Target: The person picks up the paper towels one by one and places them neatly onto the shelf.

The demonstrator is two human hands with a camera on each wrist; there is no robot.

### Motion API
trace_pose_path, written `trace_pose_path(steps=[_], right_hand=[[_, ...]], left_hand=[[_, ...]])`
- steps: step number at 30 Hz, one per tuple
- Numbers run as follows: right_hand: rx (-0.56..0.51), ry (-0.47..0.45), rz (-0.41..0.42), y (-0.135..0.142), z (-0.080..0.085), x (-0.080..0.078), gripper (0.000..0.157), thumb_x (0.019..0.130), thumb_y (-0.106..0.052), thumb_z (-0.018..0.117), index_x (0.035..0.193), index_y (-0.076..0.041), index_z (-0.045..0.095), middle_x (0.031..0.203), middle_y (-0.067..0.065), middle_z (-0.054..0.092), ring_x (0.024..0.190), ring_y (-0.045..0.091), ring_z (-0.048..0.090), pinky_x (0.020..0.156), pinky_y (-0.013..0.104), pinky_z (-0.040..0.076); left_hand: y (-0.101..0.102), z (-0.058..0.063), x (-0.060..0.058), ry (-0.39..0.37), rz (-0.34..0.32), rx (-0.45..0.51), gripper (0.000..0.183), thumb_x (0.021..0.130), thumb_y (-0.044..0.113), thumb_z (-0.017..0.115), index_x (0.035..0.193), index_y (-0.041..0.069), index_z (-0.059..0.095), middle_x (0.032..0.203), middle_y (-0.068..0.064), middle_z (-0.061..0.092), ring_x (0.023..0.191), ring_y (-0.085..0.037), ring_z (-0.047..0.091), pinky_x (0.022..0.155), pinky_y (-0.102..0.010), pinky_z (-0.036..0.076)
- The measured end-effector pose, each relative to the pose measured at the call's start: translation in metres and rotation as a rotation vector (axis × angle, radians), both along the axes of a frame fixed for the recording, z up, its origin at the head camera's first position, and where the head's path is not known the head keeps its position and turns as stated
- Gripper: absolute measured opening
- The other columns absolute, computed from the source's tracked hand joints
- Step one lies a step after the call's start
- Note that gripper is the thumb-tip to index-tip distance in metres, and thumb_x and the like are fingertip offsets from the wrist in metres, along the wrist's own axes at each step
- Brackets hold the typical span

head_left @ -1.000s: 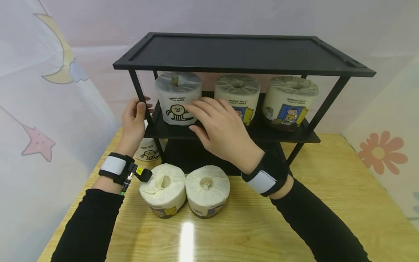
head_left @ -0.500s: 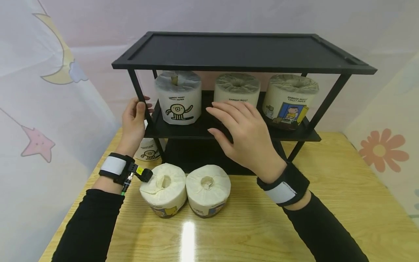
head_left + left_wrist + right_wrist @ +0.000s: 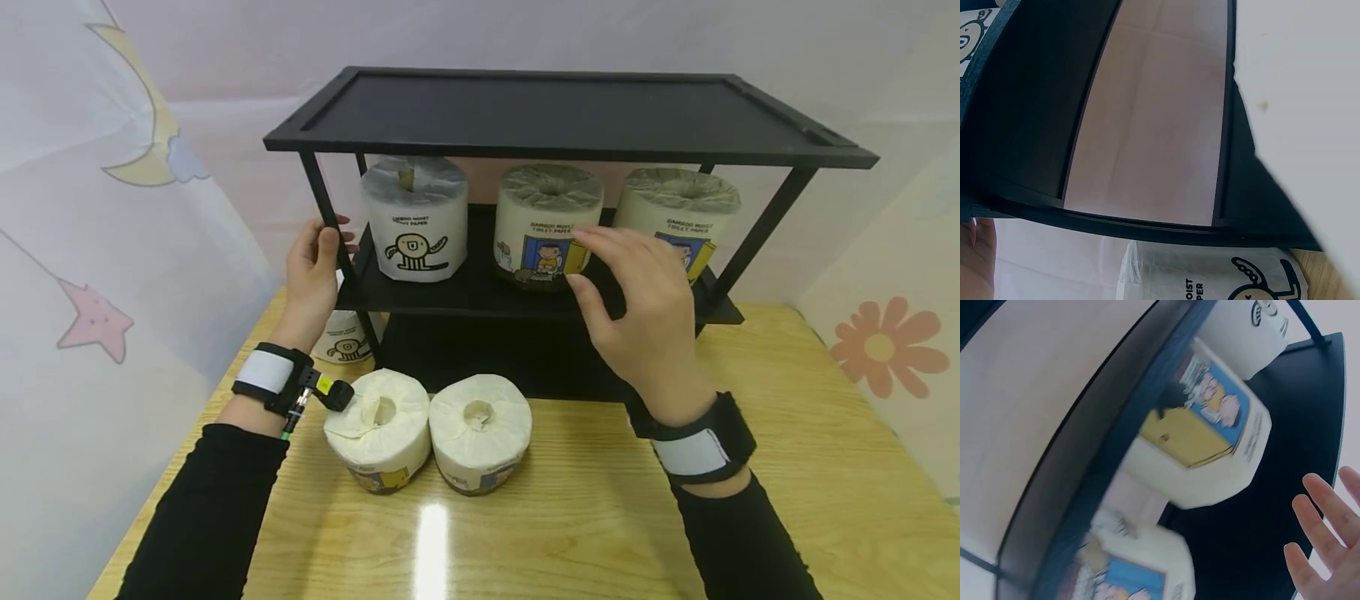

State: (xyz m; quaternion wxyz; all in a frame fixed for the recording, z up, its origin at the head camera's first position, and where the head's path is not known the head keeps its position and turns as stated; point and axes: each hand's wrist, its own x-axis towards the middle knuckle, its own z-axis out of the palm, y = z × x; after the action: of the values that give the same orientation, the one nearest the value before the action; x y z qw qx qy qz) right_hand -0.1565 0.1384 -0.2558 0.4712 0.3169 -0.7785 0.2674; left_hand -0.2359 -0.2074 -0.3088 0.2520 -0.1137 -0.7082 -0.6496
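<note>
My left hand [image 3: 309, 287] grips the left front post [image 3: 320, 190] of a black shelf rack [image 3: 562, 114], thumb in front and fingertips showing past it. The right hand [image 3: 648, 312] is raised with relaxed fingers in front of the middle shelf, overlapping the right toilet roll [image 3: 678, 196]. Its fingertips are near the lower right side of the middle toilet roll [image 3: 550, 218]. A left toilet roll [image 3: 416, 221], printed with a line-drawn figure, stands upright on the same shelf. In the right wrist view the right fingers [image 3: 1319, 519] are spread and hold nothing.
Two wrapped toilet rolls [image 3: 384, 421] stand side by side on the wooden table [image 3: 600, 508] before the rack. Another toilet roll [image 3: 347, 337] stands behind the rack's left side. A printed backdrop [image 3: 202, 75] surrounds the table.
My right hand has moved right, from the left roll past the middle roll to between the middle and right rolls. The left hand has stayed on the post.
</note>
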Motion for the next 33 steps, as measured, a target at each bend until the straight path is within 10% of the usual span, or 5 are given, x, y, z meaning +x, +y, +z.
trace_pose_path(steps=[13,22,33], right_hand=[[-0.274,-0.032,-0.074,0.044,-0.025,0.002,0.052,0.1,-0.045,0.056,0.115,0.003,0.069,0.115,0.019,0.068,0.112,0.039,0.06,0.104,0.038,0.043],[-0.578,-0.131,-0.123,0.079,-0.033,0.013,0.029,0.098,-0.016,0.06,0.117,0.005,0.067,0.117,0.01,0.07,0.115,0.015,0.059,0.101,0.027,0.04],[-0.848,-0.114,-0.171,0.127,-0.048,0.005,0.025,0.096,0.006,0.05,0.112,0.003,0.069,0.109,0.011,0.071,0.101,0.02,0.063,0.09,0.025,0.044]], left_hand=[[-0.003,0.001,-0.001,-0.016,0.008,0.001,0.058,0.08,0.063,0.05,0.115,0.019,0.061,0.107,-0.011,0.06,0.097,-0.02,0.061,0.091,-0.03,0.047],[-0.003,-0.002,-0.004,0.004,0.005,-0.014,0.059,0.078,0.063,0.05,0.115,0.019,0.061,0.106,-0.014,0.061,0.094,-0.022,0.062,0.091,-0.03,0.049],[-0.002,-0.002,-0.004,-0.014,0.004,-0.014,0.058,0.08,0.064,0.049,0.115,0.019,0.061,0.105,-0.008,0.06,0.1,-0.031,0.06,0.093,-0.03,0.048]])
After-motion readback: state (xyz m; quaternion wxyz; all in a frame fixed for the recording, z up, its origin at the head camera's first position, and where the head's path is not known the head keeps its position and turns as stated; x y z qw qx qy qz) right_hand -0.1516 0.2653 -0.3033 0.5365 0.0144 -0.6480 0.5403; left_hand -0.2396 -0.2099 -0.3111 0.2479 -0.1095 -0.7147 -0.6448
